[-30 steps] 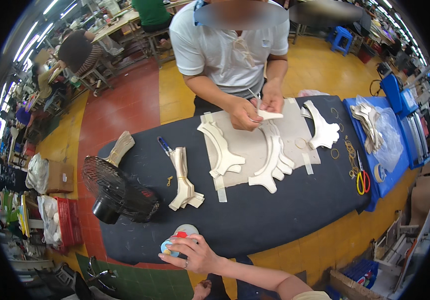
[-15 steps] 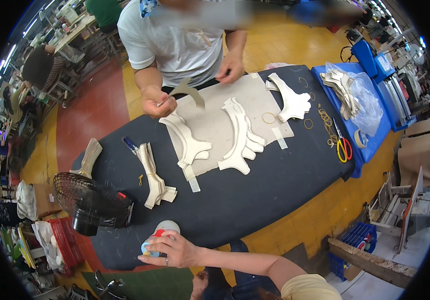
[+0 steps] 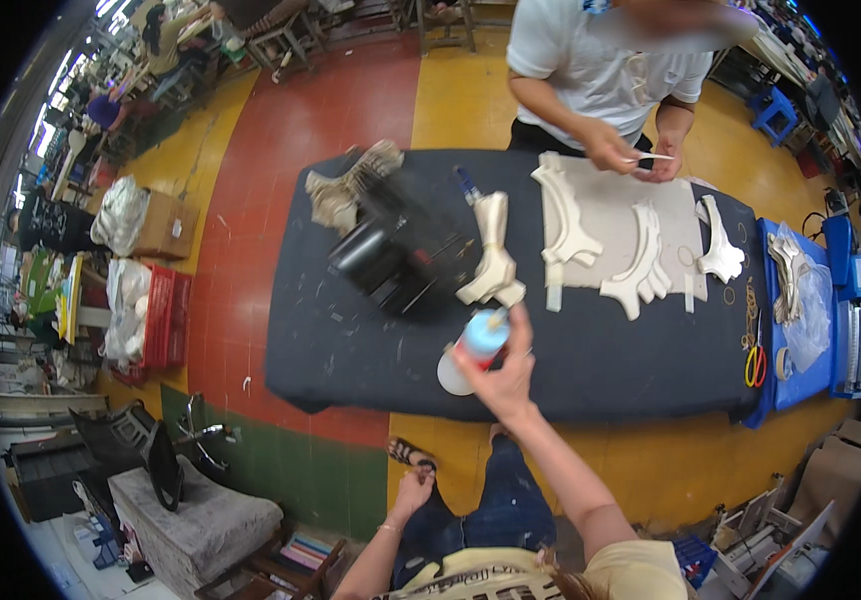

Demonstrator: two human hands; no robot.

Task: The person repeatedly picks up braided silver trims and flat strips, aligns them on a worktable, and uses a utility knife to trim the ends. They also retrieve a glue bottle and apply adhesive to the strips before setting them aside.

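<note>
My right hand [image 3: 506, 378] is wrapped round a white-and-red bottle [image 3: 454, 372] with a light blue top. The bottle is tilted over the near part of the dark-covered table [image 3: 380, 365]. Just beyond it lies a banded bundle of cream cut pieces [image 3: 491, 250]. Beside my knee, my left hand [image 3: 412, 492] hangs low with its fingers curled; whether anything is in them is too small to see. More cream curved pieces [image 3: 636, 265] lie in stacks on a light grey sheet [image 3: 600, 196] farther right.
A black fan [image 3: 380, 265] stands on the table's left part, by another bundle [image 3: 335, 200]. Across the table, a co-worker's hands [image 3: 615, 150] hold a thin pale piece. Scissors [image 3: 754, 366], rubber bands [image 3: 750, 310] and a blue tray [image 3: 800, 385] are at the right.
My view has swung left, so the table appears farther right. My right hand still holds the bottle, now with its blue top pointing away from me. The co-worker has brought both hands together at the piece.
</note>
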